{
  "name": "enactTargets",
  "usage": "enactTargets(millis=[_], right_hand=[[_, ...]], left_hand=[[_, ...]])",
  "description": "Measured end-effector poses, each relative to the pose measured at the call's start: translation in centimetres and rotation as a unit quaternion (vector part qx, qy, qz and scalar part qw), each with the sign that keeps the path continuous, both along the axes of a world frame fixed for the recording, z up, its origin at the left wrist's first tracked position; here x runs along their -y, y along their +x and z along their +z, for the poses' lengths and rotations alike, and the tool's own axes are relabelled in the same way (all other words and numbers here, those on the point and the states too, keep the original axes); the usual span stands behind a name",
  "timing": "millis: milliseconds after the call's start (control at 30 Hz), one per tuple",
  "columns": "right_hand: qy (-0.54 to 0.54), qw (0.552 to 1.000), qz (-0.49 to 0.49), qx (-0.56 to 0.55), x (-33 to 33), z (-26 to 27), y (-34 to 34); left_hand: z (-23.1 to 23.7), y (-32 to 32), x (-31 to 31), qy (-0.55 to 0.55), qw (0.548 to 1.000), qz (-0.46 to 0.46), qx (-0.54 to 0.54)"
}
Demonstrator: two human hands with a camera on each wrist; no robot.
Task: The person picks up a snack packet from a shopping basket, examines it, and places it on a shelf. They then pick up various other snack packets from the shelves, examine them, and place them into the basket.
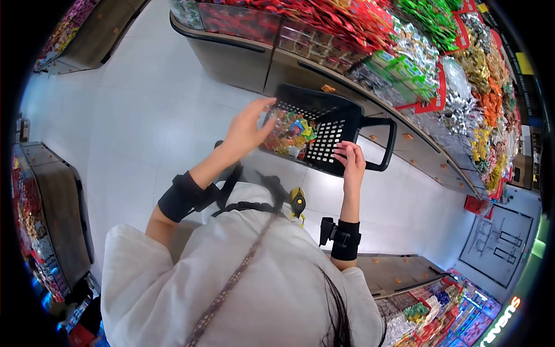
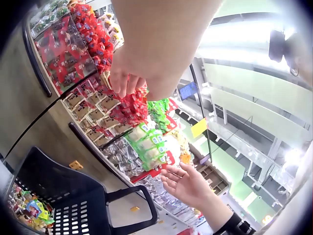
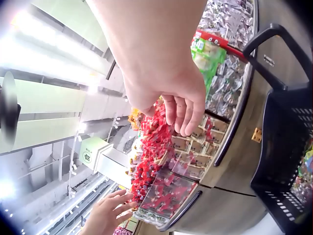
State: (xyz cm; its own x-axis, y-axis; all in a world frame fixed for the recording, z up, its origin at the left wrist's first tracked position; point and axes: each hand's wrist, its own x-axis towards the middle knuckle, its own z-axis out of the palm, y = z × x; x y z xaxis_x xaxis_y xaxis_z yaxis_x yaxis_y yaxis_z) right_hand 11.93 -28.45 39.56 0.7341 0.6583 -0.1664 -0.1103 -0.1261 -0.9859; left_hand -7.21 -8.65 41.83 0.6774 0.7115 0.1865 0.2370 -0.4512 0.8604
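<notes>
A black shopping basket with square holes stands below and ahead of me, its long handle sticking out to the right. Colourful wrapped sweets lie heaped at its left end. My left hand is raised over the basket's left side, fingers loosely bent, nothing in it. On the other side, my right hand hovers over the near right rim, its fingers relaxed and holding nothing. The left wrist view shows the right palm turned up. In the right wrist view the left hand has its fingers spread.
A curved counter ahead carries bins of red packets, green packets and silver-wrapped sweets. Other sweet counters stand at the left and lower right. Pale tiled floor runs between them.
</notes>
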Motion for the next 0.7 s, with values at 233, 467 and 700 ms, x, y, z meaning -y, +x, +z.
enactTargets(millis=[233, 467, 700], right_hand=[[-0.046, 0.999, -0.003, -0.009, 9.8, -1.5, 2.9], [-0.065, 0.997, 0.018, -0.035, 13.9, -3.8, 4.1], [-0.087, 0.993, 0.018, -0.083, 14.5, -5.8, 3.9]], left_hand=[[-1.8, 2.2, 7.9, 0.006, 0.999, 0.017, -0.029], [-1.7, 2.7, 11.9, -0.022, 0.998, 0.054, -0.016], [-3.4, 3.2, 11.8, 0.018, 0.996, 0.052, -0.063]])
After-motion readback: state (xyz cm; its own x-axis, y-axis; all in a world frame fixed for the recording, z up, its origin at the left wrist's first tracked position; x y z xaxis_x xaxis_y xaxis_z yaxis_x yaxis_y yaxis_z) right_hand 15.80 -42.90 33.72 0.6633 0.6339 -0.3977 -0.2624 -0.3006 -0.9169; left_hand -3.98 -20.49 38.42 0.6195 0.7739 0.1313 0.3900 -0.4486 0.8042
